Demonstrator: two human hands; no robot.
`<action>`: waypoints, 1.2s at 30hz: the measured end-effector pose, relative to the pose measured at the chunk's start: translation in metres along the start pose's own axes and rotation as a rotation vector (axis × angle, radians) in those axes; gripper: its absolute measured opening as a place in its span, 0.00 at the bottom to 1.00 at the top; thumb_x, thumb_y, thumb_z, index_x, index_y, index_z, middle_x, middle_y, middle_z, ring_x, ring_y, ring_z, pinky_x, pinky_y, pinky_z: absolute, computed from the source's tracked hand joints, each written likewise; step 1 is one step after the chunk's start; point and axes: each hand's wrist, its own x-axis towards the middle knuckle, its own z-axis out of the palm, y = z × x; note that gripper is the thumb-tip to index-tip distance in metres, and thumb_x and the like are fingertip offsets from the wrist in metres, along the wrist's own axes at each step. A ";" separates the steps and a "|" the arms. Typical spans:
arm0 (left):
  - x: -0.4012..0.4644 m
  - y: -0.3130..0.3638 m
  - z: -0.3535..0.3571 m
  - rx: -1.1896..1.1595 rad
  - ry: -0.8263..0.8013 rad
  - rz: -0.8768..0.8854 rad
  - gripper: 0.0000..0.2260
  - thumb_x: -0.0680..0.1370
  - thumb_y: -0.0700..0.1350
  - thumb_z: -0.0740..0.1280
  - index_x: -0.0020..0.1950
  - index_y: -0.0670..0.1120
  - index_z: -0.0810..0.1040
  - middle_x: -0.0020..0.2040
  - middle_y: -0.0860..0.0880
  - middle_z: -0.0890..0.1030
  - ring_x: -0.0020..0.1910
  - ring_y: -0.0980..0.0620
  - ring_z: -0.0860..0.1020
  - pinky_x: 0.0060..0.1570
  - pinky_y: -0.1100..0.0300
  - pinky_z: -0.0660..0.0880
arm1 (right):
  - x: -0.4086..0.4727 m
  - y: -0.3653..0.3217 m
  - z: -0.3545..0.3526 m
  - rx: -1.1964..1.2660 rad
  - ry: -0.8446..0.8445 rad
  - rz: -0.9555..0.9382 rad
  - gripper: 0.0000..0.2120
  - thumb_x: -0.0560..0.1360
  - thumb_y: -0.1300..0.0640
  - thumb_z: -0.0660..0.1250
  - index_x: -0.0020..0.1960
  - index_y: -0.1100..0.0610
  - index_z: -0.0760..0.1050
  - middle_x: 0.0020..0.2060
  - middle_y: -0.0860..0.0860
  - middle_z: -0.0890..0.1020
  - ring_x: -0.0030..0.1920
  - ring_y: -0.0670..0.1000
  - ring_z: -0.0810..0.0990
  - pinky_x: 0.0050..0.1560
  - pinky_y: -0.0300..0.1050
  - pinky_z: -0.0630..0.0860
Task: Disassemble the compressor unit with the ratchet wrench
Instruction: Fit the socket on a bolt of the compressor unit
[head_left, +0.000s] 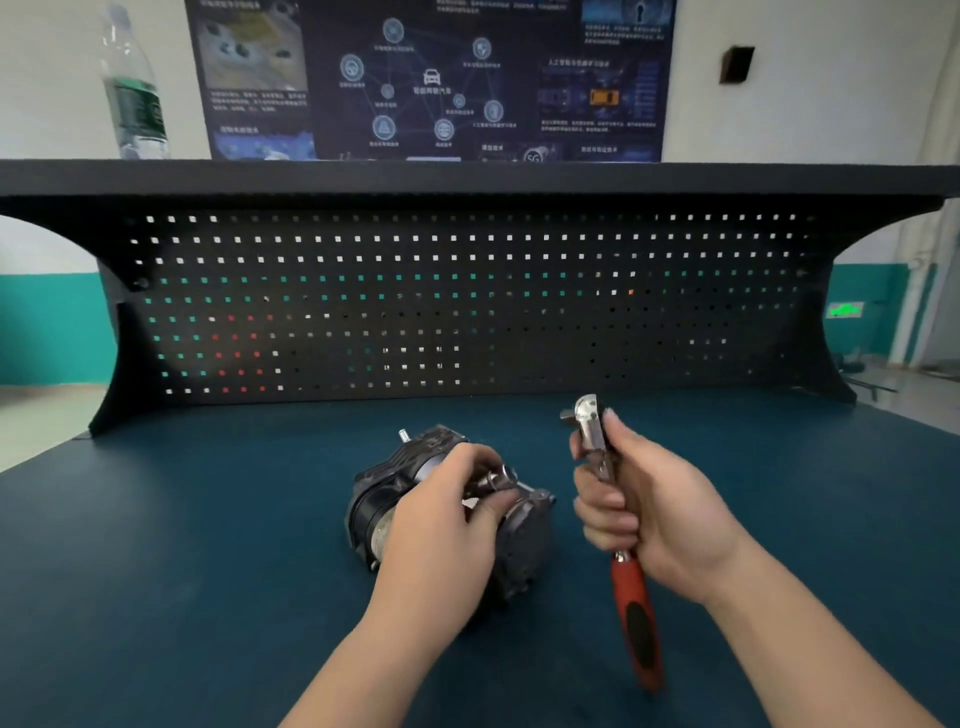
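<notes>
— On the blue bench top (208, 571), just left of centre, what lies there?

— The compressor unit (519, 540), a dark metal body on its side, lengthwise from back left to front right. A small silver stud (403, 435) sticks up from its far end.

— And the left hand (447, 525)?

— It lies over the top of the unit, fingers curled. The thumb and fingertips pinch a small silver fitting (493, 480) at the unit's upper right side. What that piece is exactly, I cannot tell; it is shiny and slightly blurred.

— Where is the ratchet wrench (631, 613)?

— Held in the air just right of the compressor, apart from it. The right hand (649, 509) is clenched round the metal shank, fingers wrapped tight and the thumb lying up along it. The chrome head (587, 415) points up and away, above the fist; the red and black handle hangs down below the hand toward the person.

— Does the head touch the unit?

— No, there is a clear gap of bench between them.

— Anything behind?

— A black pegboard (623, 312) stands at the back of the bench, with a shelf (467, 176) on top. A clear water bottle (132, 88) stands at the shelf's left end, and a dark poster (431, 78) hangs on the wall beyond.
</notes>
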 end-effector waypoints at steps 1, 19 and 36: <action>0.000 -0.001 0.001 -0.030 0.000 -0.007 0.12 0.73 0.44 0.71 0.46 0.60 0.73 0.44 0.66 0.79 0.47 0.67 0.76 0.45 0.75 0.69 | -0.002 0.001 0.006 0.051 -0.036 0.060 0.17 0.72 0.41 0.61 0.41 0.56 0.72 0.25 0.48 0.61 0.22 0.45 0.57 0.22 0.37 0.54; -0.004 0.017 -0.006 -0.123 -0.035 0.212 0.11 0.72 0.39 0.72 0.46 0.55 0.78 0.44 0.62 0.80 0.46 0.62 0.78 0.46 0.70 0.72 | -0.022 0.000 0.005 -0.350 -0.087 0.041 0.21 0.67 0.37 0.66 0.35 0.55 0.74 0.23 0.49 0.64 0.21 0.45 0.57 0.22 0.36 0.54; -0.011 0.014 0.003 -0.019 0.130 0.330 0.08 0.69 0.47 0.72 0.39 0.43 0.78 0.35 0.52 0.78 0.36 0.54 0.75 0.36 0.57 0.72 | -0.027 0.001 0.014 -0.422 -0.056 0.175 0.26 0.66 0.30 0.61 0.33 0.54 0.71 0.22 0.49 0.63 0.21 0.45 0.57 0.22 0.34 0.56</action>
